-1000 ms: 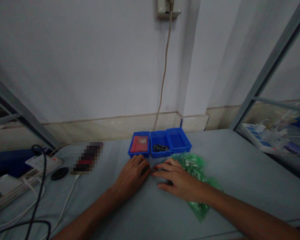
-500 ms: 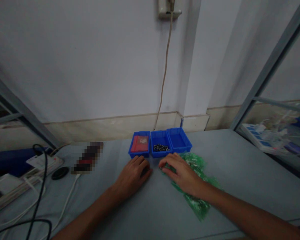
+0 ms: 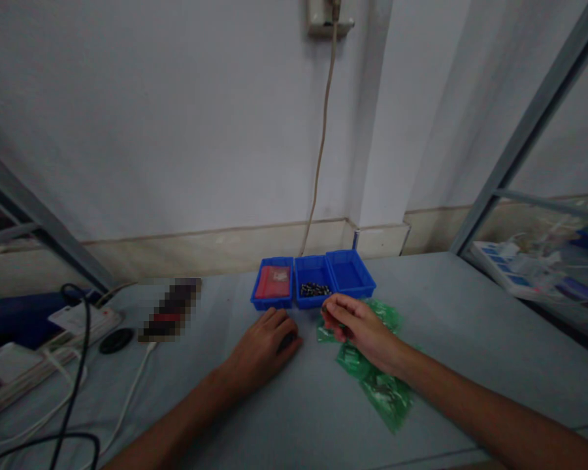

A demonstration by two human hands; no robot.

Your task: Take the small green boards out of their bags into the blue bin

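Note:
My left hand (image 3: 267, 341) rests on the table with its fingers curled in. A small dark patch shows between its thumb and fingers, too unclear to name. Raised over some green plastic bags (image 3: 385, 391), my right hand (image 3: 355, 323) is closed in a pinch. Whatever lies between its fingertips is too small to make out. Just beyond the hands, the middle blue bin (image 3: 313, 263) holds many small black-and-silver parts (image 3: 315, 290). To its left, another blue bin (image 3: 257, 301) contains a red packet (image 3: 273, 282). The right-hand blue bin (image 3: 350, 269) shows a bare bottom.
A pixelated phone-like object (image 3: 171, 310) lies on the left with a white cable (image 3: 132, 398) attached. Near it are a round black disc (image 3: 116, 341) and a power strip (image 3: 105, 321). Another power strip (image 3: 502, 267) sits at the right, by the metal frame (image 3: 524, 137).
My right hand has lifted and turned from palm-down on the table to a raised pinch, showing more of the green bags. My left hand has stayed nearly in place.

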